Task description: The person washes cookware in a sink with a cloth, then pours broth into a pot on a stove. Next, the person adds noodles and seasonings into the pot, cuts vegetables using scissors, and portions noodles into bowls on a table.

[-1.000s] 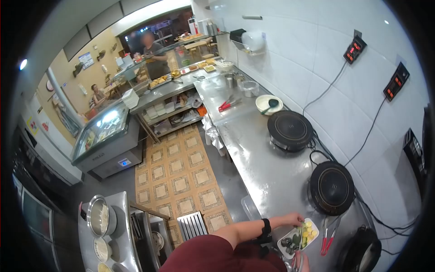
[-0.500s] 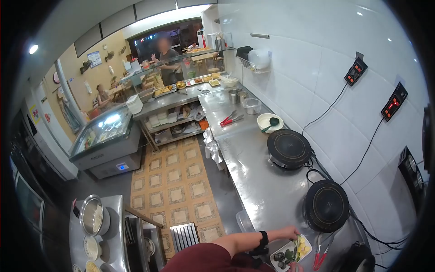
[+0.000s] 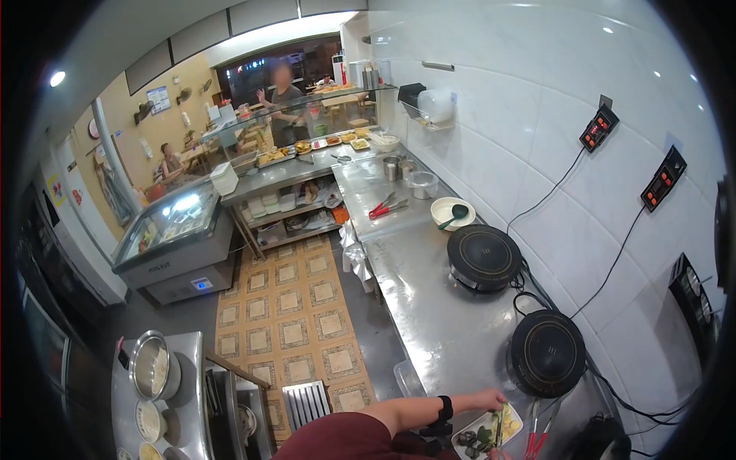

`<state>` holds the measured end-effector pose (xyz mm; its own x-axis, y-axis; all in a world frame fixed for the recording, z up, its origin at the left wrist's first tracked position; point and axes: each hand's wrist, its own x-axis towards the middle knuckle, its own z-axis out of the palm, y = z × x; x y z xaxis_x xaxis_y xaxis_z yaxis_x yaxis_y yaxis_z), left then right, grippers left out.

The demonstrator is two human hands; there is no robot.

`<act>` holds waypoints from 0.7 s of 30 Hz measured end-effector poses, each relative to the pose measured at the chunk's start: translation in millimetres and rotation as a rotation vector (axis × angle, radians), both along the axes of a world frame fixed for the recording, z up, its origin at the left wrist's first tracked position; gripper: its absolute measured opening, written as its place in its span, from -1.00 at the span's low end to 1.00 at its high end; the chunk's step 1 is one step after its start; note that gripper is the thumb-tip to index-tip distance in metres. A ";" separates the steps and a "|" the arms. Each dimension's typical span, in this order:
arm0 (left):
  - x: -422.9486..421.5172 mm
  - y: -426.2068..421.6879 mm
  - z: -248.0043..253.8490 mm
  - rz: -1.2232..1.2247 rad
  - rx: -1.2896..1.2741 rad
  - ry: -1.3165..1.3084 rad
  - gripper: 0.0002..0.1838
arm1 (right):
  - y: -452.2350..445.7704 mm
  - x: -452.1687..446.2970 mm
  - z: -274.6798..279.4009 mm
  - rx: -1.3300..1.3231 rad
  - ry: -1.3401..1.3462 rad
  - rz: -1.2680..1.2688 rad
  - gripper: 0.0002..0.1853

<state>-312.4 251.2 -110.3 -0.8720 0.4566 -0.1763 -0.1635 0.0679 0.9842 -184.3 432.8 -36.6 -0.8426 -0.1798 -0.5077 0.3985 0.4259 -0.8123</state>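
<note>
My left hand [image 3: 489, 399], with a dark band on the wrist, reaches over the far end of a white rectangular tray [image 3: 462, 429]. Its fingers are closed at the tray's rim, on something too small to make out. At the bottom edge of the view, my right hand [image 3: 502, 454] shows only in part, closed around a slim metal tool [image 3: 498, 429] that points across the tray toward the left hand. In the tray lie yellow pieces [image 3: 512, 426] and dark green-black pieces [image 3: 469, 441]. Red-handled tongs [image 3: 539, 441] lie just right of the tray.
Two round black induction cookers [image 3: 547, 353] stand along the tiled wall, their cords running up to control panels [image 3: 663, 178]. Farther along are a white bowl [image 3: 442, 207] with a dark green ladle, and another pair of red tongs [image 3: 387, 208]. Behind the glass counter stands a person [image 3: 287, 100].
The view has shifted slightly. My hands stay over the tray, the left at its far end and the right at the near edge with the metal tool.
</note>
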 end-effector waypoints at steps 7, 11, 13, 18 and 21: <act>-7.0 -2.0 -24.6 -0.064 0.134 -0.005 -0.72 | 8.4 6.1 -6.4 0.002 0.007 -0.014 -0.77; 4.4 -3.0 -9.6 -0.009 -0.058 0.011 -0.72 | 5.9 6.5 -8.3 -0.009 0.012 -0.019 -0.78; -1.0 -1.9 -16.8 0.038 -0.033 -0.017 -0.68 | 6.8 5.6 -10.1 -0.012 0.017 -0.023 -0.78; 6.7 15.7 -42.9 0.001 -0.082 0.047 -0.63 | 13.9 16.9 -12.7 -0.008 0.025 -0.032 -0.79; -1.8 -7.4 -4.7 -0.036 -0.094 0.027 -0.63 | 18.2 18.4 -17.9 -0.004 0.047 -0.048 -0.79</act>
<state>-314.2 243.9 -115.0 -0.8605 0.4701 -0.1966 -0.1328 0.1657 0.9772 -165.9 451.0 -54.4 -0.8732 -0.1409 -0.4665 0.3795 0.4041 -0.8323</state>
